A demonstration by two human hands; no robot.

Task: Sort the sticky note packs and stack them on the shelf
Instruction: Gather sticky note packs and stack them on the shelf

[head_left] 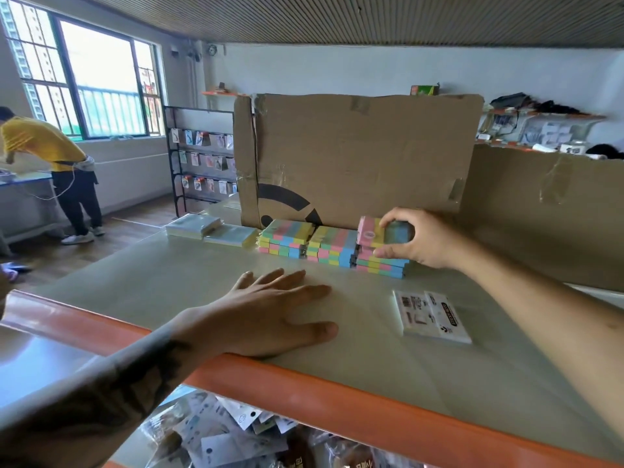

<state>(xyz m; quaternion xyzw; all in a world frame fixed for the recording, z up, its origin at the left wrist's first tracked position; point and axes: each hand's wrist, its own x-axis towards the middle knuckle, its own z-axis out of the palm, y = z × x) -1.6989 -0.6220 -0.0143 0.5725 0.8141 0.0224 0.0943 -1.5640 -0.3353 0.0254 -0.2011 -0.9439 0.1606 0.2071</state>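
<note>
At the back of the pale grey-green shelf board [354,349] with the orange metal front rail, the right hand [418,241] holds one pastel striped sticky note pack [385,231], pink, yellow, green and blue, thumb under the front edge and fingers curled over the top, so the grip is closed on the pack. Pack sits on or just above the rightmost pile [381,265] of three same-coloured piles; contact with the pile below cannot be told. Its long axis runs left-right, parallel to the brown cardboard sheet [364,153] propped just behind the row. Middle pile [332,246] and left pile [287,239] stand touching side by side, both lower than the right one. Likely step: seating this pack square on the right pile; it looks slightly tilted toward the camera, so it probably needs levelling before release. Right hand is the one on the job; left hand [270,312] lies flat on the shelf near the front rail, fingers spread, holding nothing, well short of the piles. One white wrapped pack with black print [430,315] lies alone near the right forearm, unsorted, nearer the right hand. Pale yellow-white wrapped packs [212,229] lie at far left of the row. Lower shelf shows bagged goods [229,434]. Room: barred window, black wire display rack [202,157], a person in a yellow shirt [47,163] at left.
</note>
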